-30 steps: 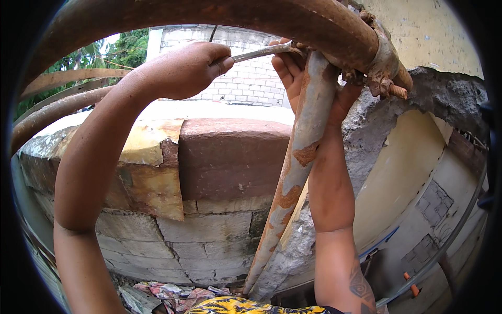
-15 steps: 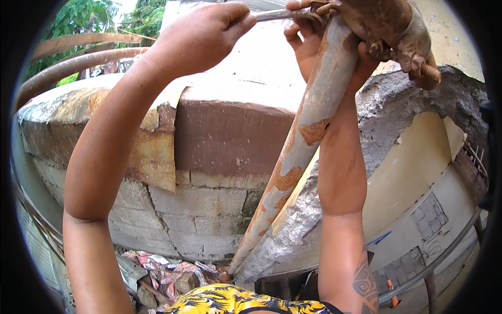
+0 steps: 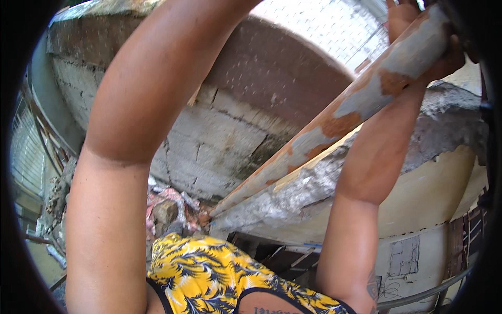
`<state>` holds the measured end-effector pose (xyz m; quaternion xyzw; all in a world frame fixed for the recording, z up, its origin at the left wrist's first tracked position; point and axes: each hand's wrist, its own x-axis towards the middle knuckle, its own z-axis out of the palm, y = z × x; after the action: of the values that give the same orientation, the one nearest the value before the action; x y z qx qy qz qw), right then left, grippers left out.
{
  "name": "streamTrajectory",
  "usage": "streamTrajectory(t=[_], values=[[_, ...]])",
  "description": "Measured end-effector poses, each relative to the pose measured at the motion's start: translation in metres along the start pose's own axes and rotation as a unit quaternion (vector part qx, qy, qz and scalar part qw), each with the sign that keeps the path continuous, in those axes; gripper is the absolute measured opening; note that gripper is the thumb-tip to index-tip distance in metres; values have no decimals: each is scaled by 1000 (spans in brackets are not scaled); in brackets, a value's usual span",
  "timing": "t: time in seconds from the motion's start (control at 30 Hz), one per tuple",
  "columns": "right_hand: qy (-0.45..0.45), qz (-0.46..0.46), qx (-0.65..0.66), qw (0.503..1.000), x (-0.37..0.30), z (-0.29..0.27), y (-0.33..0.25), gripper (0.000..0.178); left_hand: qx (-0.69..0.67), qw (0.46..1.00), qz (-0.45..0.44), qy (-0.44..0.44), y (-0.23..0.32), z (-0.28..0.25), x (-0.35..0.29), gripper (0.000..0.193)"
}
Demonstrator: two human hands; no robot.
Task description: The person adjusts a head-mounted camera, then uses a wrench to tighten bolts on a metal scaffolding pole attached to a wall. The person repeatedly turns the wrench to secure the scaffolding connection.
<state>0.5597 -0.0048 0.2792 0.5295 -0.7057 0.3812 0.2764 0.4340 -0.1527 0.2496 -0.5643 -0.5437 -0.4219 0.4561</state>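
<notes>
A rusty grey metal pipe (image 3: pixel 361 107) slants from the rubble at the bottom up to the upper right. My right hand (image 3: pixel 401 22) is wrapped around its upper end from behind, showing on both sides of the pipe. The fingertips reach the picture's top edge, so what else they touch is hidden. My left arm (image 3: pixel 151 89) is raised and passes out over the top edge. Its hand is out of the picture, and the wrench it held earlier cannot be seen. Only a dark sliver shows of whatever is at the pipe's top.
Behind the pipe stands a concrete block wall (image 3: pixel 198 141) with a brown upper band (image 3: pixel 277 68). A broken, rough concrete edge (image 3: pixel 293 201) runs beside the pipe. Stones and torn sacks (image 3: pixel 167 206) lie at its foot. A curved rail (image 3: pixel 423 294) crosses the lower right.
The view has tilted and shifted, so the pipe leans further right. My left hand and the wrench have left the picture at the top. The rusty clamp has mostly gone out too.
</notes>
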Motion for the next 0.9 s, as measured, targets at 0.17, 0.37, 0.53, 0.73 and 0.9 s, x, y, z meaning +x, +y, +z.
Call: streamTrajectory(t=[0.17, 0.37, 0.53, 0.73, 0.9], values=[[165, 34, 92, 981, 17, 5, 14, 88, 59, 991, -85, 89, -34, 16, 0, 56], [194, 65, 116, 972, 5, 3, 9, 88, -81, 966, -246, 1, 28, 22, -37, 49], [184, 78, 114, 973, 6, 1, 7, 90, -100, 968, -227, 35, 24, 26, -38, 47], [200, 51, 60, 977, 10, 6, 7, 91, -52, 986, -152, -51, 8, 21, -28, 44], [184, 61, 8, 981, 7, 3, 9, 94, -135, 972, -185, -61, 6, 18, -29, 42]])
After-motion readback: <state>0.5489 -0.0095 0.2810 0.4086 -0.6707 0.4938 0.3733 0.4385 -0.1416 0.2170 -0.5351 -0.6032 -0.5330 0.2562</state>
